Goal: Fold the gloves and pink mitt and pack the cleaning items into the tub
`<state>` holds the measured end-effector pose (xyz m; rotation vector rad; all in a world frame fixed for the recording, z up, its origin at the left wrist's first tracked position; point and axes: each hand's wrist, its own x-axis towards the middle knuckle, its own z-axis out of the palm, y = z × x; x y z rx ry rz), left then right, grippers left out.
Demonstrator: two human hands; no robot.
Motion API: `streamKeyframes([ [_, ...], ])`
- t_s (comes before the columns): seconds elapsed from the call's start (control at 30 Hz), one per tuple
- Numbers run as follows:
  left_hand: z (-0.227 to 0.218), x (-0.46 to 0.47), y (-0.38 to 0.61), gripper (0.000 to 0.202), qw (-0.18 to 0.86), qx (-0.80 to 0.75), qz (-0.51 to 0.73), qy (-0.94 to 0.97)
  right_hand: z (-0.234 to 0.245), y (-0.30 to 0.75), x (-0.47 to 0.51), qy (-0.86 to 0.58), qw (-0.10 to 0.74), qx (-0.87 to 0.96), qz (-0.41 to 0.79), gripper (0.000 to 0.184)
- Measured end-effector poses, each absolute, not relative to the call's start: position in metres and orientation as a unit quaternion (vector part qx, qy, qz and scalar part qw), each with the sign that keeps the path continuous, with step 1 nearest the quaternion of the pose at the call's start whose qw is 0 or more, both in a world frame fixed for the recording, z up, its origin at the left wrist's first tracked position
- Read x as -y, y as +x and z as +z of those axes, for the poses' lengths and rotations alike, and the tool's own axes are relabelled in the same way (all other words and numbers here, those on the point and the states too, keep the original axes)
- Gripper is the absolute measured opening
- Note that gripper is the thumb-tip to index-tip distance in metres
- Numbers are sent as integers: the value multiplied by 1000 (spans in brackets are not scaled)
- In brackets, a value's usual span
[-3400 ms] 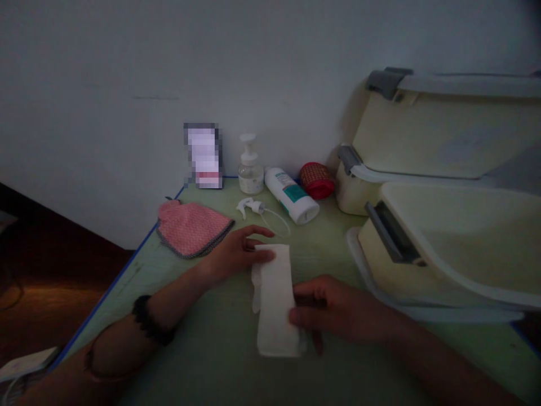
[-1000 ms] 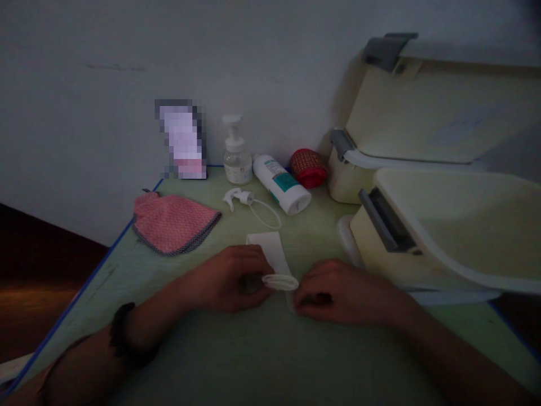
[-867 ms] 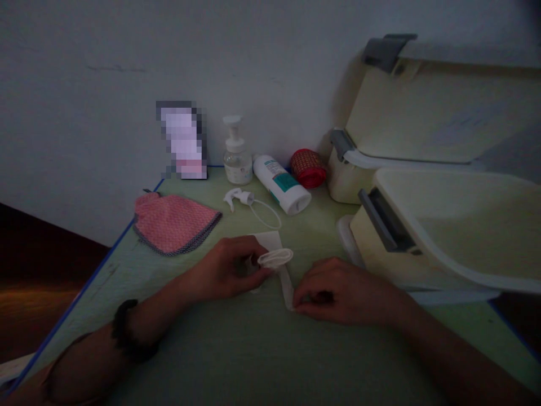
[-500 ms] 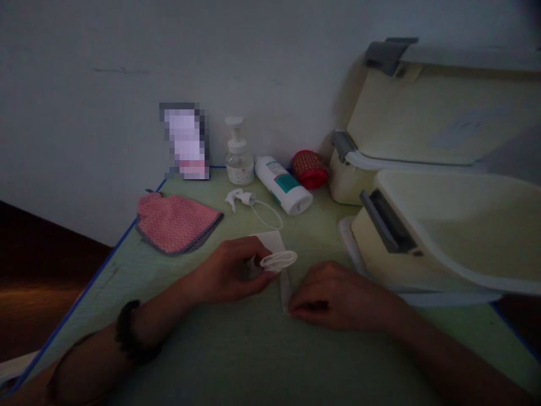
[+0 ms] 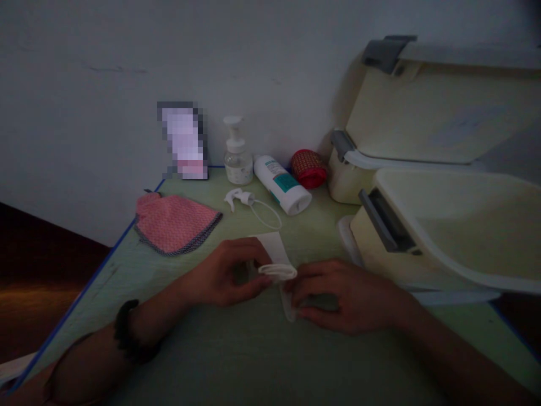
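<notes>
Fingers (image 5: 315,272) of the right hand (image 5: 353,296), spread wider, have shifted up to the folded white sheet (image 5: 278,272) that the left hand (image 5: 213,273) pinches.

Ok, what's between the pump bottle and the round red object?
The white bottle, lying on its side between the pump bottle and the round red object; head view.

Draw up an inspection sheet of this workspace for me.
Surface: green table with blue edging, scuffed at left.
Job's things: folded white sheet; material unclear.
Clutter: pink cloth, spray nozzle with thin tube, upright pump bottle, white bottle on its side, red patterned object, cream containers with grey latches.
Grip: left hand pinches the folded white sheet; right hand at its right edge, contact unclear.
Cables: nothing seen.
Surroundings: pale wall with faint marks, pixelated screen before it, dark floor at left.
</notes>
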<state>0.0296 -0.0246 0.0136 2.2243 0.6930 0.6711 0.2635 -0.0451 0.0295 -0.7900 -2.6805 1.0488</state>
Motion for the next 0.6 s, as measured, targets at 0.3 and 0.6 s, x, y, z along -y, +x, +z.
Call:
streamKeyframes([
  [0.3, 13, 26, 32, 10, 345, -260, 248, 867, 31, 265, 40, -316, 30, 897, 308, 19],
  [0.6, 18, 27, 31, 17, 321, -158, 186, 915, 26, 265, 43, -370, 31, 883, 287, 19],
])
